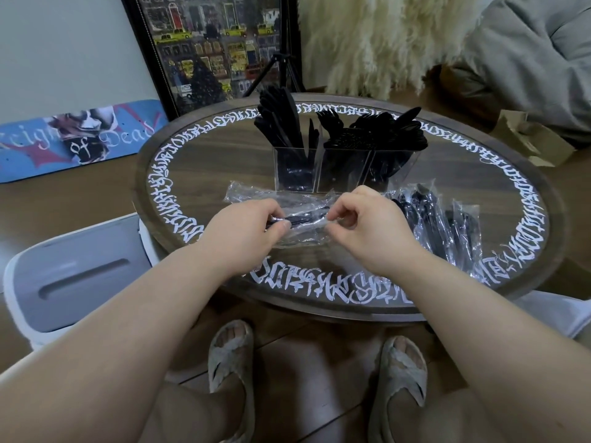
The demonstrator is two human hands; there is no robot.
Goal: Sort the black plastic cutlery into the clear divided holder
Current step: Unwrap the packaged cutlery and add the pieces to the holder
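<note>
A clear divided holder (pixel 339 174) stands at the middle of the round table, its three compartments packed with black knives (pixel 281 119), forks (pixel 332 129) and spoons (pixel 399 129). In front of it, above the table, my left hand (pixel 246 231) and my right hand (pixel 367 228) both pinch a clear plastic packet with black cutlery inside (pixel 303 220). The left fingers hold its left end and the right fingers hold its right end. A pile of several more wrapped cutlery packets (pixel 441 225) lies on the table to the right of my right hand.
An empty clear wrapper (pixel 246 191) lies left of the holder. The round wooden table (pixel 204 167) has white lettering round its rim. A white and grey bin (pixel 76 276) stands at the left. An open cardboard box (pixel 531 139) sits on the floor, far right.
</note>
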